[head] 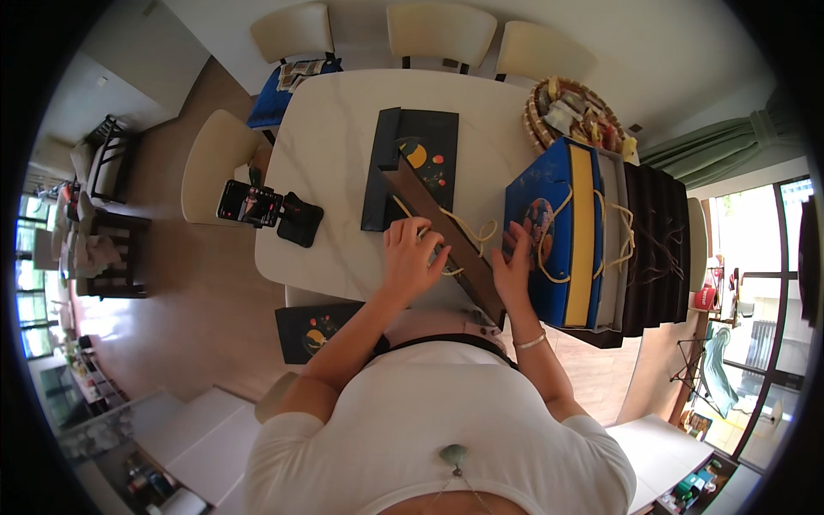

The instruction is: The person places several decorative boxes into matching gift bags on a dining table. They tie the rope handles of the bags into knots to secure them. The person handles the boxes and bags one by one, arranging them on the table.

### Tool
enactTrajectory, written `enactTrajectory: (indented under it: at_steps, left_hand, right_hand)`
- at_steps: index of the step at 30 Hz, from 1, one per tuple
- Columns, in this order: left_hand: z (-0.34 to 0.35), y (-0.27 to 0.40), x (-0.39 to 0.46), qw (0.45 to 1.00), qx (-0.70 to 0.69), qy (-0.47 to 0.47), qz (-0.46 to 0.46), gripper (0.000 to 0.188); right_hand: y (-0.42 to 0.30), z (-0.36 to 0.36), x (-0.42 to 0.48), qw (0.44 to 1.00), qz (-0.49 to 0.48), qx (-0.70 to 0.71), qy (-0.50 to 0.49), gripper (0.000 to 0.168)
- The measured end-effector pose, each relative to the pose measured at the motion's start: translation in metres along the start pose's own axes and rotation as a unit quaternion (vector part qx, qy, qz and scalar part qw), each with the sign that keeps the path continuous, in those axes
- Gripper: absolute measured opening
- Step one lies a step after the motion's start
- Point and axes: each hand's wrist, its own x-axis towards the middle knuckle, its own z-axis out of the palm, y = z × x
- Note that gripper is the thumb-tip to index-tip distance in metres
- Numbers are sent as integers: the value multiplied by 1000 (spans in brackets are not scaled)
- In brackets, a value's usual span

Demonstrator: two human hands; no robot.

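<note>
A narrow brown paper gift bag (pixel 444 219), seen from above, stands slantwise in front of my body at the table's near edge. It has pale yellow cord handles. My left hand (pixel 412 261) is at its left rim, fingers curled around one cord handle (pixel 452 273); the fingertips are partly hidden. The other cord handle (pixel 488 233) loops loosely on the right side. My right hand (pixel 514 264) is between this bag and a blue gift bag (pixel 541 219), its fingers apart and holding nothing. Beyond lies a flat dark bag (pixel 444 135) printed with a yellow moon.
A phone (pixel 248 203) on a black stand (pixel 300 219) is at the left of the marbled table (pixel 322 141). Several dark bags (pixel 653 251) stand beyond the blue one. A woven basket (pixel 533 122) holds small packets. Another dark printed bag (pixel 302 331) sits lower left. Chairs (pixel 441 32) surround the table.
</note>
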Motion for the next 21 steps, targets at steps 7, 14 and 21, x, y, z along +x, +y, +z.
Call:
enactTrajectory:
  at_steps: [7, 14, 21]
  left_hand:
    - [14, 0, -22, 990, -62, -118, -49, 42]
    - [6, 11, -40, 976, -156, 20, -153, 50]
    - [21, -7, -159, 840, -166, 218, -468, 46]
  right_hand:
    - [-64, -5, -2, 950, -182, -240, -75, 50]
    - [-122, 15, -15, 925, -333, -89, -158, 35]
    - [-124, 49, -62, 849, -255, 40, -461, 35]
